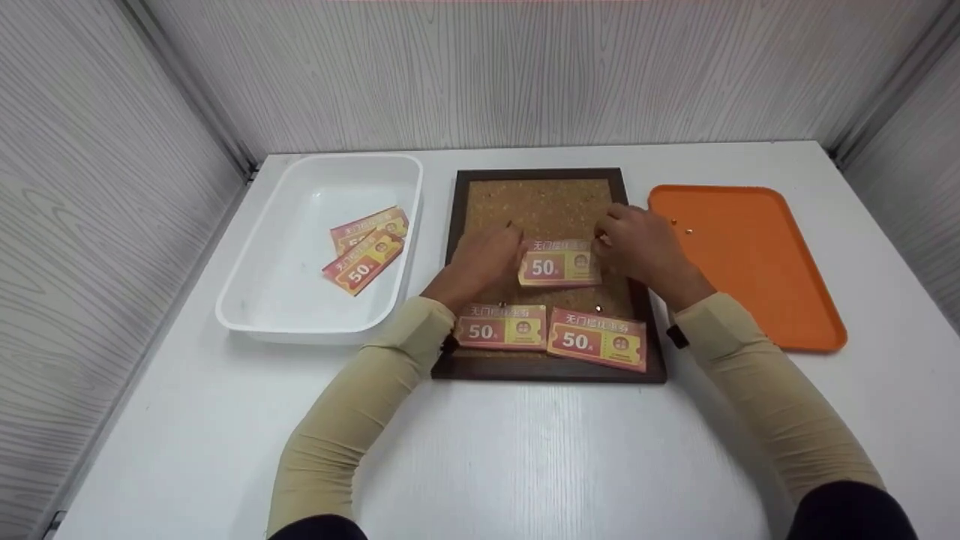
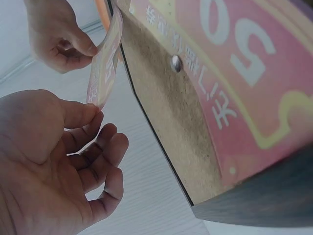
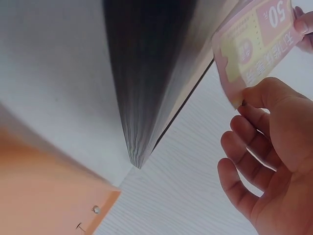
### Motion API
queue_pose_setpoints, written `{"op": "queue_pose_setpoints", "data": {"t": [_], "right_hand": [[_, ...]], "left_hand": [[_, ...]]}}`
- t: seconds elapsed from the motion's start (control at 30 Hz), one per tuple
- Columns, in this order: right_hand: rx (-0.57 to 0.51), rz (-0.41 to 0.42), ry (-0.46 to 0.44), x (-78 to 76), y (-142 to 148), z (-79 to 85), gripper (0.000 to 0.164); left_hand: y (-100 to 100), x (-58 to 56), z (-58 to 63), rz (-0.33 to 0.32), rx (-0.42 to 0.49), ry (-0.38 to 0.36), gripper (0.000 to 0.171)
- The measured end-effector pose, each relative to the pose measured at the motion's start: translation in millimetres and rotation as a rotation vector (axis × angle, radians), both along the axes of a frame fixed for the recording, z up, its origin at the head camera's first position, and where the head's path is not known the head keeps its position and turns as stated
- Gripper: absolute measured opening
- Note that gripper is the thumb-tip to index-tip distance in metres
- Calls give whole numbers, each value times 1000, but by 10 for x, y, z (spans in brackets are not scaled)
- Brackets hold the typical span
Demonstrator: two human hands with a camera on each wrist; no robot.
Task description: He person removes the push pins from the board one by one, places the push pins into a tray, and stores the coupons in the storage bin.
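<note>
A pink and yellow coupon (image 1: pixel 559 264) marked 50 is held over the middle of a wood-framed cork board (image 1: pixel 540 202). My left hand (image 1: pixel 487 255) pinches its left end between thumb and forefinger, the other fingers loosely bent. At the opposite end my right hand (image 1: pixel 641 244) pinches the coupon's corner, as the right wrist view also shows. Two more coupons lie along the lower part of the board, one on the left (image 1: pixel 501 328) and one slightly tilted on the right (image 1: pixel 598 340). A silver pushpin (image 2: pixel 176 63) sits at the upper edge of one of them.
Left of the board stands a white bin (image 1: pixel 270 300) with two overlapping coupons (image 1: pixel 364 259) inside. An orange tray (image 1: pixel 757 270) lies to the right, bearing a couple of loose pins (image 1: pixel 689 232). Grey wood-grain panels (image 1: pixel 510 75) enclose the white table's back and sides.
</note>
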State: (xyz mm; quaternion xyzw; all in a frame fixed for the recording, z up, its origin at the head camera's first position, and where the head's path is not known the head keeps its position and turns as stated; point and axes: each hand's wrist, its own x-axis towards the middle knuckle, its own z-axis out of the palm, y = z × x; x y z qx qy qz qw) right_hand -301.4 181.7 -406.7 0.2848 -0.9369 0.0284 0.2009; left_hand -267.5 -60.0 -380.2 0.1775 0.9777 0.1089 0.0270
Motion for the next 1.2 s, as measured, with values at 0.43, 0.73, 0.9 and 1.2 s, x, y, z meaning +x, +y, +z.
{"op": "queue_pose_setpoints", "data": {"t": [0.43, 0.73, 0.9, 1.2], "right_hand": [[-47, -59, -14, -29, 135, 46, 17], [-90, -94, -42, -69, 222, 36, 20], [-99, -100, -54, -71, 262, 43, 18], [-124, -155, -100, -71, 312, 47, 20]], "left_hand": [[-162, -71, 97, 50, 5, 33, 37], [-297, -67, 126, 109, 48, 39, 35], [-395, -52, 116, 143, 61, 53, 35], [-501, -63, 142, 155, 86, 47, 36]]}}
